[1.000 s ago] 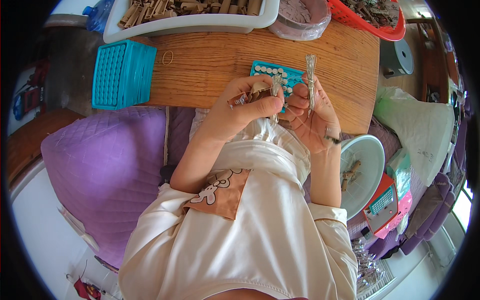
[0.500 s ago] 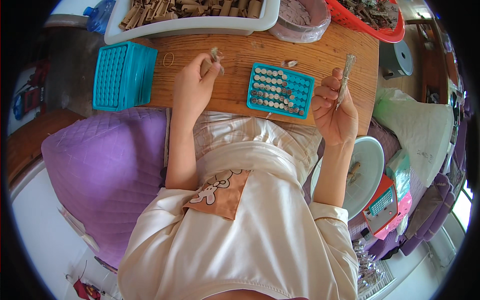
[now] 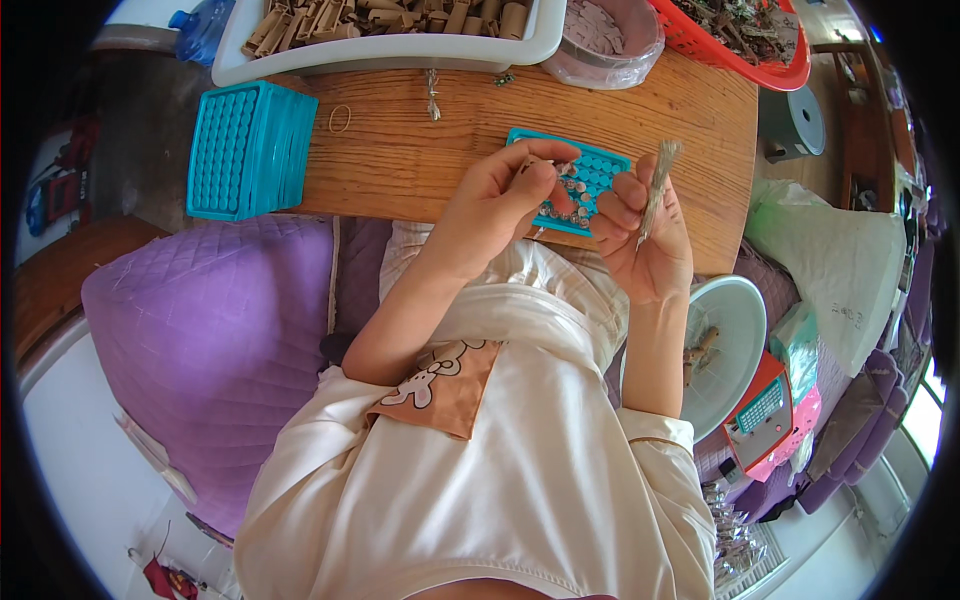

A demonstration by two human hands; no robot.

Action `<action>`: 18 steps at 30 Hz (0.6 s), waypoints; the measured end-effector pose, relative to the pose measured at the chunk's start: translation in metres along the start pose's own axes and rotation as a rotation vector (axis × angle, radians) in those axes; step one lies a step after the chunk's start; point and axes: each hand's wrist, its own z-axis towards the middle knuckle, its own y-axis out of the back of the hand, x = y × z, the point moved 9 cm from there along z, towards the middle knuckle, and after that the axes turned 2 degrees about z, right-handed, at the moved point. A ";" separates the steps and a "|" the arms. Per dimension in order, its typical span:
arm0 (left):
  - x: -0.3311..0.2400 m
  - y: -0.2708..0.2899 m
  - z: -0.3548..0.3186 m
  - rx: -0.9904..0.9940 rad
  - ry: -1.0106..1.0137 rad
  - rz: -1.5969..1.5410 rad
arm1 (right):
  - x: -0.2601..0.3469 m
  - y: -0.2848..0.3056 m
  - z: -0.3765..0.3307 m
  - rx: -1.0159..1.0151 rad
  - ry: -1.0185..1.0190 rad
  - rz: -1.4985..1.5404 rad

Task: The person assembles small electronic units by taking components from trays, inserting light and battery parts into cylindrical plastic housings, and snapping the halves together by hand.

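Note:
My right hand (image 3: 645, 230) is closed around a bundle of thin, pale, straw-like strands (image 3: 660, 185), held upright above the table's front edge. Just left of it, my left hand (image 3: 508, 195) reaches over a teal tray (image 3: 612, 172) with rows of round holes. Its thumb and index finger pinch together; what lies between them is too small to make out. Small round whitish and grey pieces (image 3: 580, 187) fill part of the tray, though my left hand hides most of them. On the wooden table (image 3: 400, 150) lies a small tied tuft of strands (image 3: 433, 95), apart from both hands.
A stack of teal trays (image 3: 250, 150) stands at the left, beside a rubber band (image 3: 340, 119). Along the back are a white bin (image 3: 385, 58) of brown cardboard tubes, a round plastic-wrapped tub (image 3: 605, 70) and a red basket (image 3: 735, 75). A pale basin (image 3: 735, 375) sits below my right forearm.
My left hand has moved right to the teal tray, and the tuft it held now lies near the white bin. My right hand has shifted slightly left and nearer with its bundle.

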 end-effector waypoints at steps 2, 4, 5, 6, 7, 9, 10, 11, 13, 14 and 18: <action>0.002 -0.001 0.000 0.001 0.023 -0.018 | 0.000 -0.005 -0.003 0.029 0.004 -0.088; -0.004 0.002 -0.002 -0.056 -0.042 0.042 | 0.002 -0.009 -0.007 0.059 0.008 -0.175; -0.011 0.005 -0.003 -0.111 -0.107 0.101 | 0.003 -0.018 -0.012 0.162 0.019 -0.364; -0.012 0.003 -0.005 -0.113 -0.106 0.102 | 0.003 -0.027 -0.018 0.266 0.029 -0.552; -0.022 -0.001 -0.008 -0.104 -0.194 0.095 | -0.004 -0.039 -0.021 0.300 -0.081 -0.734; -0.030 -0.007 -0.014 -0.097 -0.283 0.092 | -0.013 -0.055 -0.025 0.354 -0.144 -1.126; -0.036 -0.013 -0.019 -0.086 -0.331 0.166 | -0.022 -0.054 -0.029 0.401 -0.210 -1.522; -0.041 -0.019 -0.022 -0.075 -0.379 0.240 | -0.023 -0.054 -0.029 0.377 -0.203 -1.684; -0.038 -0.024 -0.026 -0.038 -0.411 0.254 | -0.023 -0.048 -0.031 0.326 -0.231 -1.789; -0.039 -0.029 -0.028 -0.001 -0.445 0.268 | -0.022 -0.043 -0.031 0.274 -0.259 -1.893; -0.037 -0.039 -0.032 0.066 -0.412 0.303 | -0.003 -0.040 -0.016 0.044 -0.122 -1.894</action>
